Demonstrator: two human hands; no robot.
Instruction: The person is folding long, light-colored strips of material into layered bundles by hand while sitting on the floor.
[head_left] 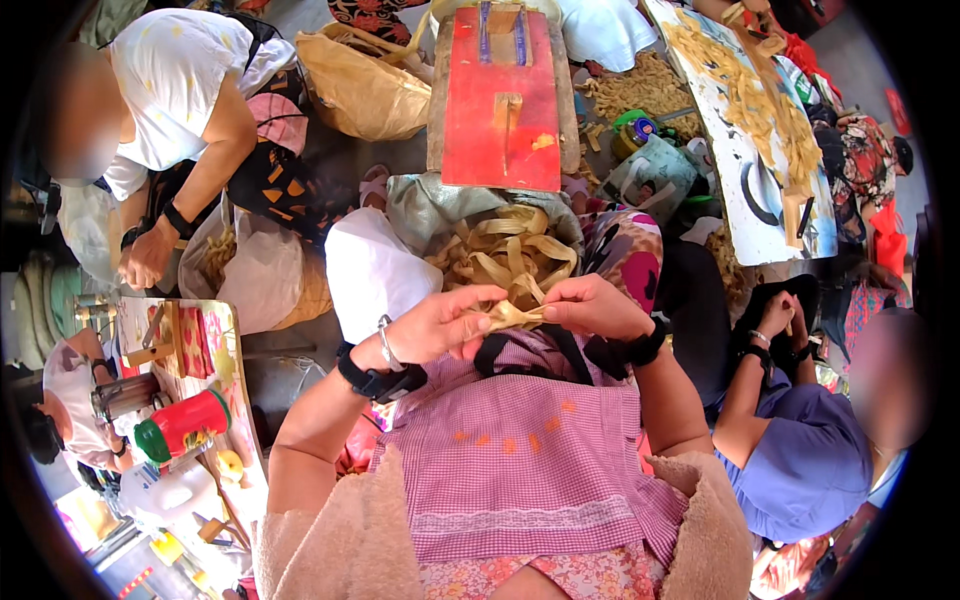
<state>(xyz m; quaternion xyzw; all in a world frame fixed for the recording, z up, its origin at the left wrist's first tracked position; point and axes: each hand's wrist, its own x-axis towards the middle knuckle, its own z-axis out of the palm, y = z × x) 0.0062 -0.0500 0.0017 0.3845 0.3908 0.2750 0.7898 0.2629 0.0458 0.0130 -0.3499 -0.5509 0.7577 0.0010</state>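
A tan, flat, ribbon-like strip (516,317) is stretched and folded between my two hands, above my lap. My left hand (445,325) pinches its left end between thumb and fingers. At the other end, my right hand (600,308) grips it with thumb and forefinger. Just beyond my hands, more long tan strips (515,250) lie loosely looped in an open grey-green sack (425,205). My fingers partly hide the strip, so its exact fold is not clear. A checked pink apron (520,440) covers my lap.
A red-topped wooden board (500,130) stands past the sack. Further right, a white table (740,190) bears tan pieces. Co-workers sit close on both sides, one in a white shirt (175,85), one in blue (800,460). A red jar (190,425) stands on the left table.
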